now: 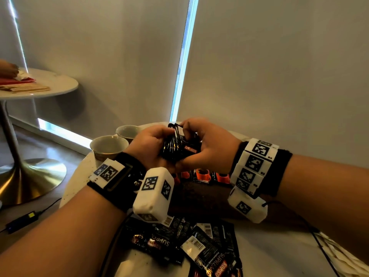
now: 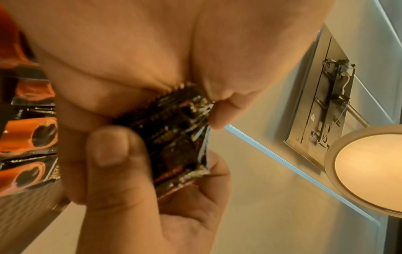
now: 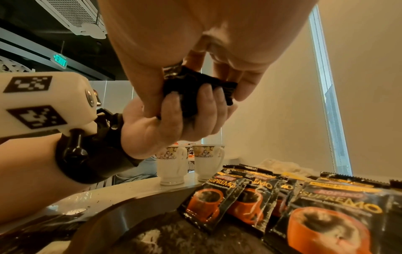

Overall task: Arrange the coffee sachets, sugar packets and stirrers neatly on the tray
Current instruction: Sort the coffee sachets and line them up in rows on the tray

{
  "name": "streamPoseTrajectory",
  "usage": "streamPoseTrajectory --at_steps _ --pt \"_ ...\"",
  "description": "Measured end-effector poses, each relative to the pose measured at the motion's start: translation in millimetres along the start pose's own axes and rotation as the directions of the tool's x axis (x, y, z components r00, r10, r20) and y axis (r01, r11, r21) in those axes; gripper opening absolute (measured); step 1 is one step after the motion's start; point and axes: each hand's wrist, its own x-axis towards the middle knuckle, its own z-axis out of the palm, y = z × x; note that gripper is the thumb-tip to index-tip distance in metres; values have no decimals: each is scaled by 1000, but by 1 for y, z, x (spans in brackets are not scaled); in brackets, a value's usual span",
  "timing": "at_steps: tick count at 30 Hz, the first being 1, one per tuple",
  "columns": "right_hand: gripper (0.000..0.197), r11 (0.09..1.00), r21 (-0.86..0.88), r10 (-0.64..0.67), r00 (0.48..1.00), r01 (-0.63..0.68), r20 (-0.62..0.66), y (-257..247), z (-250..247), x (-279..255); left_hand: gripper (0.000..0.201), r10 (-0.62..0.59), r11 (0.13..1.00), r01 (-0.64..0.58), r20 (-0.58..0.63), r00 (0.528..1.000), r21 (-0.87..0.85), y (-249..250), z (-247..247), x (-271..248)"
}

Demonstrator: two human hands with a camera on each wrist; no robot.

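A stack of black coffee sachets (image 1: 178, 146) is held up over the dark wooden tray (image 1: 199, 198) by both hands. My left hand (image 1: 157, 143) cups the stack from below and the left, thumb (image 2: 108, 151) pressed on its face. My right hand (image 1: 192, 140) pinches the stack's top and right edge (image 3: 195, 89). A row of sachets (image 1: 203, 175) printed with orange cups lies overlapping on the tray's far side (image 3: 250, 197). Several loose sachets (image 1: 189, 242) lie jumbled on the table in front of the tray. I see no stirrers.
Two patterned cups (image 1: 108, 145) (image 1: 127, 131) stand on the round table's far left edge. Something white and crumpled (image 1: 339, 254) lies at the right. A second round table (image 1: 40, 84) with red items stands at far left, and a cable with a small box (image 1: 20, 222) on the floor.
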Motion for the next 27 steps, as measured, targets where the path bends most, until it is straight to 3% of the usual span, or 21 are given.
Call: streamPoseTrajectory --at_steps 3,8,10,13,15,16,22,27 --pt "54 1000 23 21 1000 -21 22 6 0 2 41 -2 999 1 17 1000 54 0 0 2" --pt "42 990 -138 -40 997 31 -62 8 0 7 44 -64 989 55 63 996 134 3 -4 -2" --pt "44 990 -136 -48 997 39 -66 6 0 5 45 -73 994 66 85 994 84 3 2 -7" --pt "55 993 -111 -50 998 46 -37 3 4 1 52 30 998 -27 50 998 -57 1 -3 -3" --pt "54 987 -142 -84 995 75 -57 2 6 1 34 63 995 -61 20 998 -83 4 -4 -1" --pt "51 986 -144 -100 992 88 -81 3 7 1 35 36 995 -31 50 998 -95 3 -4 -2" --pt "46 979 -173 -137 981 112 -141 9 4 -2 57 -49 992 26 194 980 120 -1 -5 -7" --pt "51 945 -310 -129 990 105 -61 6 9 0 35 -19 991 -3 162 987 132 -1 -1 -7"
